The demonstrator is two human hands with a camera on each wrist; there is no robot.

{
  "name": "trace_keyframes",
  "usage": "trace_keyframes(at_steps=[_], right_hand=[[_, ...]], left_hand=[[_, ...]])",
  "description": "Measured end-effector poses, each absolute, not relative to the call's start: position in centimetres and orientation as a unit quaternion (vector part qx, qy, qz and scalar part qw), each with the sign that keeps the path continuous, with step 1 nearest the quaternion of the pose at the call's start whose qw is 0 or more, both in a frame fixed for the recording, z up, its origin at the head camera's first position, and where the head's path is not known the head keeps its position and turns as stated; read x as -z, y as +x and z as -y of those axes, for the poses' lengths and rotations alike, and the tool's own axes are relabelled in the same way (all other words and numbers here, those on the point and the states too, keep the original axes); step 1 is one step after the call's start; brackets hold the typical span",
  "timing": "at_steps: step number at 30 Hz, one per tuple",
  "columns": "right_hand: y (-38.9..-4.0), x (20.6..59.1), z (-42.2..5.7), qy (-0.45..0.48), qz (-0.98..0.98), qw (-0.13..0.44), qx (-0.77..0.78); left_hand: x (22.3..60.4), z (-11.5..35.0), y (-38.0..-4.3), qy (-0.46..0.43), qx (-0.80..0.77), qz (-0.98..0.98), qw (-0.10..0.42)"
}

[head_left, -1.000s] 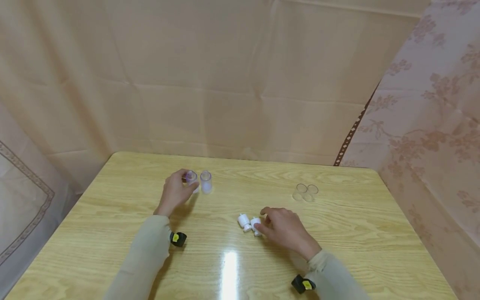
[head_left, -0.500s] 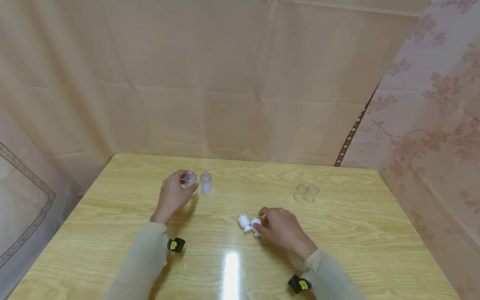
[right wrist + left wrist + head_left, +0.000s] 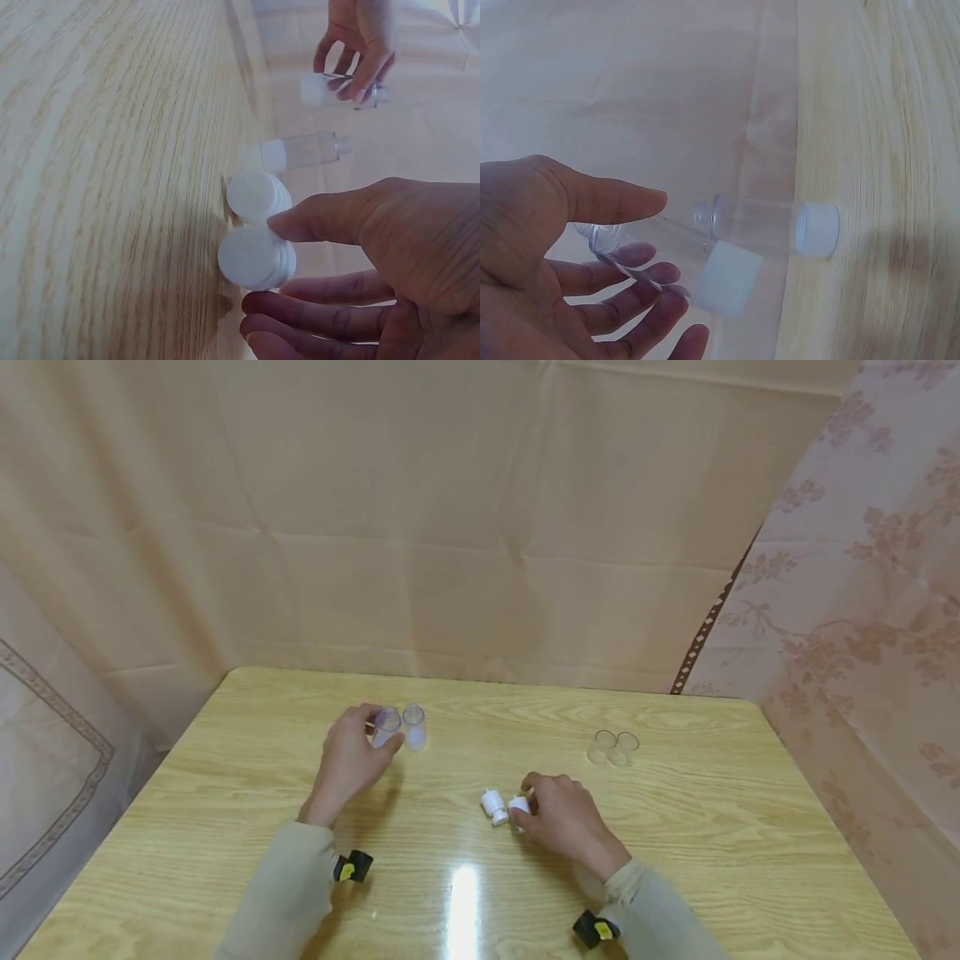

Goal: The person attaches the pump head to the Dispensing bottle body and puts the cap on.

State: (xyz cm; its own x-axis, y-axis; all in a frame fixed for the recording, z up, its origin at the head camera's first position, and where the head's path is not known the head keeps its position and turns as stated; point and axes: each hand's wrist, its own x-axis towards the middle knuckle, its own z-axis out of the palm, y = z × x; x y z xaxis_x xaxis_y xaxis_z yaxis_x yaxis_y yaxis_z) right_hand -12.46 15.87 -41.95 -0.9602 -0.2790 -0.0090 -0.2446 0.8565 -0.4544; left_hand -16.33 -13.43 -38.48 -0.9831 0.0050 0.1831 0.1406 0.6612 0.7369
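My left hand (image 3: 348, 764) holds a clear bottle (image 3: 727, 279) with a frosted white base between thumb and fingers. In the left wrist view it leans beside a matching bottle (image 3: 414, 731), which stands upright on the table. Two small white pump tops (image 3: 493, 807) sit side by side at the table's middle. My right hand (image 3: 566, 818) is at the right-hand pump top (image 3: 251, 259), its thumb on one side and curled fingers on the other. That thumb also overlaps the edge of the second pump top (image 3: 251, 195) in the right wrist view.
Two clear open-topped cylinders (image 3: 605, 750) stand close together towards the back right of the wooden table (image 3: 712, 827). A beige curtain (image 3: 450, 568) hangs behind the table's far edge, with a floral cloth (image 3: 862, 610) on the right.
The bottle in my left hand has tilted and shifted slightly right, towards the standing one. My right hand stays at the pump tops, its thumb covering a little more of the right-hand one.
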Motion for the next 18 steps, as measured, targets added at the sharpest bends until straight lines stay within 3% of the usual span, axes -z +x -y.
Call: trace_keyframes(at_steps=[18], right_hand=[[-12.4,39.1,-17.4,-0.108,-0.949,-0.022,0.296]], left_hand=[[38.6,9.2,-14.9,-0.101,0.436,0.888,0.107]])
